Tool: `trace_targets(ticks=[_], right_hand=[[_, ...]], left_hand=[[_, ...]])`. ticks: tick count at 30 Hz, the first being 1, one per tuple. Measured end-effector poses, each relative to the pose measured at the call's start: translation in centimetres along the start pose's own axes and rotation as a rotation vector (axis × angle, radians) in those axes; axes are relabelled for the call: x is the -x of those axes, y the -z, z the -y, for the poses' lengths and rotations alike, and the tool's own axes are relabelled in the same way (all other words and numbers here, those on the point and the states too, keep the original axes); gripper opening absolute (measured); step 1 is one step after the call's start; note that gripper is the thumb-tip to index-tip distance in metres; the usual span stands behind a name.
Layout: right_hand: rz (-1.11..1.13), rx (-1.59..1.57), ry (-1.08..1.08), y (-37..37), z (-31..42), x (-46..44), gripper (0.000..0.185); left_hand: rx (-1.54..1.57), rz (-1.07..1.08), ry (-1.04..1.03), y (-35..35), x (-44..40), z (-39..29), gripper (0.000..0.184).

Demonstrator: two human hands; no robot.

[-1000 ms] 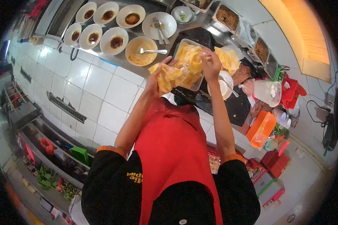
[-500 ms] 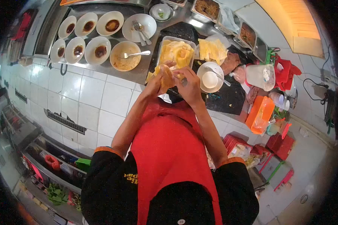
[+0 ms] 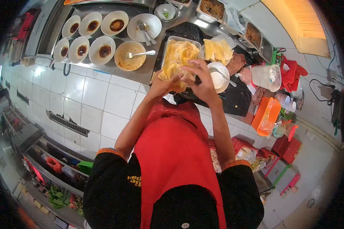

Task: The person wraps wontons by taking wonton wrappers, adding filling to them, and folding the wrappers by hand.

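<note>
"At the clear rectangular plastic tray [image 3: 165,53], what did you see?"
"The left hand [image 3: 164,84] gripped thin yellow dough sheets [image 3: 177,57], heaped there; the right hand [image 3: 201,79] spread its fingers beside them, contact unclear."

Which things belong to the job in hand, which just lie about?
Likely job: yellow sheets, clear tray, yellow stack beside it, perhaps white bowl nearest right hand.
Apparently idle: orange bin, stacked cups, bowl with fork, sauced bowls.

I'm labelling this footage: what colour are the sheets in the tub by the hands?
The sheets are yellow, paler in patches; head view.
</note>
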State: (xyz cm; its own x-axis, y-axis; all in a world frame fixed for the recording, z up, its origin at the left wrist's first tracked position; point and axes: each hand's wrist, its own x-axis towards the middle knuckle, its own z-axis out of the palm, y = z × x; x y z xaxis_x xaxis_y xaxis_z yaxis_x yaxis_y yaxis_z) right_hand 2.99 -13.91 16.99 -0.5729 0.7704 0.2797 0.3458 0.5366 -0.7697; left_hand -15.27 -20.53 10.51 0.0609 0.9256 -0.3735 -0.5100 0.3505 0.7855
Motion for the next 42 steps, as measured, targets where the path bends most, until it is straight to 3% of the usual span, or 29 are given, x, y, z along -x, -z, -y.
trace_targets(ticks=[7,9,10,13,16,18,22,25,27,31,33,34,37,39,42], right_hand=[[0.075,0.005,-0.008,-0.2,-0.3,-0.1,0.041],[0.119,-0.354,-0.358,-0.3,-1.0,0.5,0.036],[0.12,-0.355,-0.356,-0.3,-1.2,0.8,0.036],[0.015,-0.259,-0.324,-0.8,-1.8,2.1,0.034],[-0.108,-0.458,-0.428,-1.7,-1.8,3.0,0.033],[-0.286,-0.626,-0.551,-2.6,-1.5,2.9,0.029],[-0.354,-0.597,-0.547,-2.5,-0.5,1.9,0.027],[-0.364,-0.624,-0.519,-1.6,0.5,0.7,0.026],[-0.337,-0.59,-0.477,-0.9,1.3,0.0,0.026],[-0.318,-0.588,-0.379,0.3,2.5,-1.0,0.025],[-0.291,-0.498,-0.272,1.2,2.8,-1.3,0.027],[-0.291,-0.494,-0.271,1.6,2.8,-1.5,0.027],[-0.16,-0.334,-0.341,2.7,2.7,-1.7,0.026],[-0.013,-0.346,-0.526,3.1,2.5,-1.6,0.026],[-0.092,-0.274,-0.535,3.1,1.7,-2.0,0.02]], left_hand=[[0.03,0.022,-0.03,0.3,0.3,0.6,0.033],[-0.017,-0.053,-0.059,0.0,0.4,0.0,0.034],[-0.017,-0.054,-0.061,-0.1,0.4,-0.4,0.034],[0.079,-0.086,0.04,-0.3,0.7,-1.2,0.037],[0.068,-0.116,0.075,-0.7,0.8,-1.5,0.038],[0.291,-0.12,0.072,-1.4,0.7,-1.9,0.036],[0.42,-0.135,0.082,-1.9,0.2,-1.8,0.038],[0.459,0.036,0.148,-2.1,0.2,-2.4,0.035],[0.304,-0.159,0.036,-3.3,-0.2,-2.1,0.032],[0.144,-0.084,-0.056,-4.0,0.3,-2.6,0.028],[-0.107,-0.075,-0.259,-4.3,0.0,-2.6,0.027],[-0.104,-0.072,-0.261,-4.2,0.0,-2.6,0.027],[-0.063,-0.017,-0.122,-3.5,0.2,-2.5,0.026],[-0.039,-0.015,-0.028,-3.4,0.3,-2.5,0.024],[0.055,-0.1,-0.175,-2.3,-0.9,-0.3,0.024]])
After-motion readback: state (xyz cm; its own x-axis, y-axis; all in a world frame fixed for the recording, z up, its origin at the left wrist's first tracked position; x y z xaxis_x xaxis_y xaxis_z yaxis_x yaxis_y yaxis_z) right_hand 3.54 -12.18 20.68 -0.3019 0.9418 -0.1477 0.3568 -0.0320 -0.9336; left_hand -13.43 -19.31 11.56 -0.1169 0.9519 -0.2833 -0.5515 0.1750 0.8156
